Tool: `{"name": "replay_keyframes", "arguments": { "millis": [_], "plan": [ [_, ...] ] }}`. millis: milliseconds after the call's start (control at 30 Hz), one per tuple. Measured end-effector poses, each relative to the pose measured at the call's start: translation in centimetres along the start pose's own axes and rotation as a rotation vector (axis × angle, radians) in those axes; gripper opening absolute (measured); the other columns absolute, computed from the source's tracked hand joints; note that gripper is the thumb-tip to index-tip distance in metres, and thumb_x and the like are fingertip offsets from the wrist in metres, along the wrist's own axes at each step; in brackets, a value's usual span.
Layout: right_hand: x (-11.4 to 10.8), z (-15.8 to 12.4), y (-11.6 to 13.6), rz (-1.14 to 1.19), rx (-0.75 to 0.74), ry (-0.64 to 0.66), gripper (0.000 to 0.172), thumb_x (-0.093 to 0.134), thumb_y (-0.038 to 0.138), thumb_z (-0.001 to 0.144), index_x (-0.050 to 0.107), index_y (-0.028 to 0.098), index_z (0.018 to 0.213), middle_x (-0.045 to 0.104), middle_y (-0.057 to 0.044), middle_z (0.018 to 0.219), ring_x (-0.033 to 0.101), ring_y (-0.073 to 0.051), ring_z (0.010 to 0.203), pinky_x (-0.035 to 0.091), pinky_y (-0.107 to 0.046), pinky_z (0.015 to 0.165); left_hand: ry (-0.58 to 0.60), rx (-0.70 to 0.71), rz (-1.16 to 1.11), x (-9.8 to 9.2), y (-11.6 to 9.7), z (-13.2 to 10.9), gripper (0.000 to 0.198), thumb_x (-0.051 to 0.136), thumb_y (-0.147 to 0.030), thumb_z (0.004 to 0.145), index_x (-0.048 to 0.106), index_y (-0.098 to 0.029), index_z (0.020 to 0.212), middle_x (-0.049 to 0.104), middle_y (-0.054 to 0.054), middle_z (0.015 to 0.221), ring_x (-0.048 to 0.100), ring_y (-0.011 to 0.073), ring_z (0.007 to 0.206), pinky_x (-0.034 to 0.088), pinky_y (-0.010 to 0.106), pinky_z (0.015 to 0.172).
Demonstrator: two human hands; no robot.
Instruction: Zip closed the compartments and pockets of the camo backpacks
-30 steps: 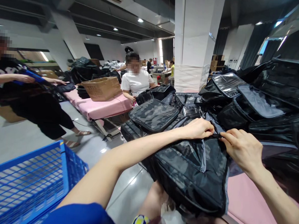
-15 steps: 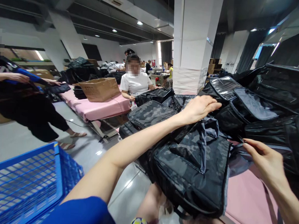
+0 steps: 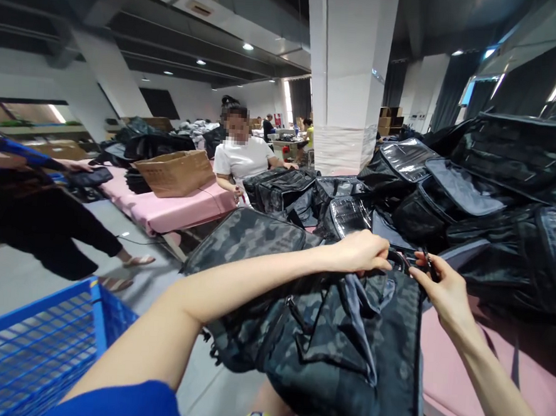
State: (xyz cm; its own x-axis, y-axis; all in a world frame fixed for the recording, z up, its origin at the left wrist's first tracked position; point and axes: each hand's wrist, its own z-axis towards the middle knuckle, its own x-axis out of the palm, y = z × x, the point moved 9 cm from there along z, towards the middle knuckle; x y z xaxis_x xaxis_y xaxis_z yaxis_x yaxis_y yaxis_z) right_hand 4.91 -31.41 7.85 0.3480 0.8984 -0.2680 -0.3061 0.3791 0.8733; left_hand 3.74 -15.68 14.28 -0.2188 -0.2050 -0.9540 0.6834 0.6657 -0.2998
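The pink table [image 3: 460, 376] extends toward four o'clock, bearing a heap of dark bags [image 3: 521, 160] at two. The camouflage bag [image 3: 329, 362] sits close in at six o'clock — likely so its top edge falls within reach. There the left hand [image 3: 362, 251] curls closed on a black strap [image 3: 401, 261], probably steadying it; the right hand [image 3: 449, 292] pinches a small dark item [image 3: 428, 265] — kind unclear.
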Motion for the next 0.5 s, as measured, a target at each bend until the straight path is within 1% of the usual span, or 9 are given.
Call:
{"name": "replay_keyframes", "arguments": {
  "millis": [33,67,133,167,233,333,433,500],
  "plan": [
    [0.0,0.0,0.0,0.001,-0.005,-0.003,0.05,0.067,0.048,0.061,0.064,0.016,0.099,0.067,-0.008,0.093,0.061,-0.023,0.084,0.048,-0.039,0.079,-0.096,-0.021,0.086,-0.5,0.3,0.3,0.036,0.059,-0.05,0.081,0.067,-0.018,0.093,0.068,0.003,0.082,0.063,0.0152,0.073,0.041,0.022,0.063],
    [0.0,0.0,0.0,-0.001,-0.01,-0.006,0.049,0.067,0.047,0.061,0.064,0.016,0.099,0.067,-0.008,0.093,0.061,-0.023,0.084,0.048,-0.039,0.08,-0.152,-0.015,0.165,-0.5,0.4,0.5,0.042,0.062,-0.056,0.076,0.067,-0.02,0.097,0.068,0.004,0.087,0.064,0.0183,0.079,0.041,0.023,0.063],
    [0.1,0.1,-0.2,-0.011,-0.017,-0.017,0.048,0.066,0.046,0.062,0.064,0.017,0.099,0.067,-0.008,0.096,0.061,-0.024,0.086,0.047,-0.041,0.083,-0.168,0.026,0.244,0.4,0.3,0.9,0.05,0.064,-0.062,0.07,0.068,-0.024,0.101,0.067,0.004,0.094,0.064,0.0219,0.085,0.04,0.024,0.06],
    [0.1,0.1,-0.4,-0.017,-0.019,-0.022,0.047,0.067,0.046,0.062,0.064,0.017,0.1,0.067,-0.008,0.097,0.061,-0.024,0.088,0.046,-0.041,0.085,-0.167,0.032,0.255,0.9,0.4,0.9,0.047,0.064,-0.061,0.07,0.069,-0.025,0.1,0.067,0.004,0.094,0.064,0.022,0.085,0.039,0.024,0.059],
    [0.0,0.2,-0.9,-0.028,-0.019,-0.032,0.048,0.067,0.046,0.062,0.064,0.018,0.101,0.067,-0.008,0.1,0.06,-0.025,0.091,0.045,-0.043,0.087,-0.197,0.021,0.254,1.2,0.6,0.9,0.036,0.064,-0.055,0.074,0.071,-0.026,0.095,0.068,0.002,0.09,0.065,0.0208,0.083,0.037,0.024,0.057],
    [-0.3,0.0,-1.3,-0.029,-0.01,-0.042,0.049,0.066,0.047,0.063,0.064,0.017,0.102,0.067,-0.009,0.102,0.061,-0.025,0.091,0.045,-0.043,0.087,-0.247,0.035,0.256,1.0,0.3,0.7,0.023,0.059,-0.042,0.082,0.072,-0.023,0.086,0.069,0.002,0.083,0.065,0.0184,0.077,0.038,0.024,0.058],
    [-1.6,-0.8,-0.8,-0.053,-0.005,-0.082,0.05,0.064,0.05,0.066,0.063,0.018,0.103,0.067,-0.009,0.102,0.061,-0.025,0.09,0.045,-0.043,0.087,-0.238,0.087,0.337,0.9,-0.7,0.7,0.022,0.051,-0.027,0.086,0.07,-0.018,0.081,0.069,0.006,0.079,0.065,0.0191,0.072,0.041,0.025,0.059],
    [-2.8,-1.5,0.0,-0.128,-0.018,-0.113,0.049,0.063,0.054,0.068,0.063,0.019,0.102,0.067,-0.008,0.102,0.061,-0.025,0.092,0.045,-0.042,0.087,-0.221,0.116,0.4,0.9,-1.3,0.8,0.022,0.047,-0.019,0.085,0.069,-0.015,0.082,0.068,0.009,0.078,0.065,0.0211,0.07,0.043,0.027,0.059]
  ]
}}
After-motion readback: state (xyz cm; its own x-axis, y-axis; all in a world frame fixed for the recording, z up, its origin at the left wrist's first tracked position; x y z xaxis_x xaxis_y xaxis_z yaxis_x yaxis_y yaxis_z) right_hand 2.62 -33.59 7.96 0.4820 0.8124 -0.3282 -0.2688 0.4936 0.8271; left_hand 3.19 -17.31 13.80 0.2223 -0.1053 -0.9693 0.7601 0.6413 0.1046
